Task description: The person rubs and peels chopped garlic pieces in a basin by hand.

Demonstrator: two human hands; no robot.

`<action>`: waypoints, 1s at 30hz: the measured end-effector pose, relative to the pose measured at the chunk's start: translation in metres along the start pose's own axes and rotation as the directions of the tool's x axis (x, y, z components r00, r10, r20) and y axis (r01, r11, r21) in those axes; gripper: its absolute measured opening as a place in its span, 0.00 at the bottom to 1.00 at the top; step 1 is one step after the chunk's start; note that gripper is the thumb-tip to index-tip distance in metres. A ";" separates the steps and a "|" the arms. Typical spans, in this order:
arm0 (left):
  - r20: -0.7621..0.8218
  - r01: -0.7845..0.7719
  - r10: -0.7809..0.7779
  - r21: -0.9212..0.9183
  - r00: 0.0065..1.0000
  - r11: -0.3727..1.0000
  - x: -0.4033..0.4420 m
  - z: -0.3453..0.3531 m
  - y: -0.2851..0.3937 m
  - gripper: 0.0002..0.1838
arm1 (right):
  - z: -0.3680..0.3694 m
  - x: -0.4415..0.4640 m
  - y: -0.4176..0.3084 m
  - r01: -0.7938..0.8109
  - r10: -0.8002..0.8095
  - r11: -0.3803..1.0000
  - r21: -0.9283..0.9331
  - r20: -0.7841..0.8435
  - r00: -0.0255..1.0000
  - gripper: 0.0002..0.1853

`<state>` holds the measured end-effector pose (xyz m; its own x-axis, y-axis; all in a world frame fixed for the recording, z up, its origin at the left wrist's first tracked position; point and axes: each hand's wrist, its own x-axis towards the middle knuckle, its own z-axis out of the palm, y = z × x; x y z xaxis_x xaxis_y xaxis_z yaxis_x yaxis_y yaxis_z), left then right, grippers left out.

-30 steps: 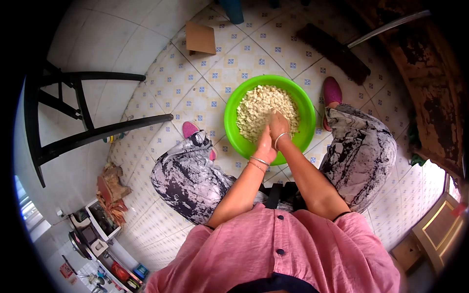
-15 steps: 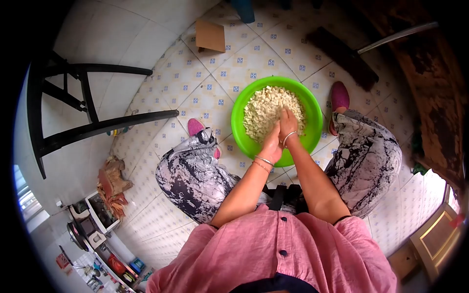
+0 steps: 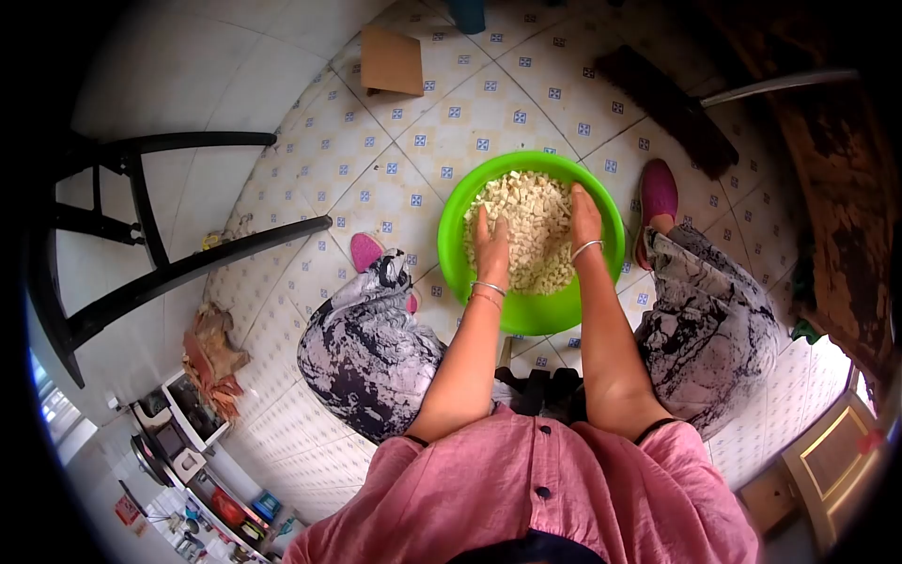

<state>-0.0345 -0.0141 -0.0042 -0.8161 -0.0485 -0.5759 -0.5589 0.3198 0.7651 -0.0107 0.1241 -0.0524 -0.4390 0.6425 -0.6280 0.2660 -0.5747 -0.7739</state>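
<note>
Closest in, your patterned trousers (image 3: pixel 371 352) fence off both sides, and the green basin (image 3: pixel 534 318) sits on the tiled floor (image 3: pixel 423 169) between your legs. Looks like thin, bendy plastic, probably hefty when loaded, so lift by opposite sides of the rim. The pale diced pieces (image 3: pixel 539 221) are heaped inside it; I'd guess light, firmish and rolly, so scoop from underneath, don't pinch. Your left hand (image 3: pixel 491 246) is at the heap's left, fingers parted, nothing clearly gripped. Your right hand (image 3: pixel 584 218) is along the right side, fingers straightish and loose; can't tell if bits sit under the palm. Right shoe (image 3: pixel 660 193) is just beside the rim. Best room's past the far edge, between the cardboard (image 3: pixel 392 61) and broom head (image 3: pixel 667 113).
</note>
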 end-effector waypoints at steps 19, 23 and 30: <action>0.728 0.644 0.071 -0.643 0.682 0.415 0.006 0.003 -0.039 0.15 | 0.025 -0.100 0.028 0.515 -0.366 0.729 -0.451 0.380 0.850 0.18; 0.612 0.529 -0.059 -0.626 0.789 0.573 -0.026 0.011 -0.024 0.15 | 0.012 -0.091 0.026 0.501 -0.353 0.703 -0.505 0.365 0.862 0.23; 0.536 0.541 -0.264 -0.465 0.802 0.700 -0.054 -0.001 0.001 0.22 | 0.008 -0.116 -0.004 0.356 -0.205 0.815 -0.457 0.348 0.915 0.24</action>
<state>0.0094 -0.0123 0.0278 -0.4282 0.3841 -0.8180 -0.9016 -0.2429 0.3579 0.0324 0.0476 0.0243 -0.7550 0.5288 -0.3878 0.4524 -0.0081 -0.8918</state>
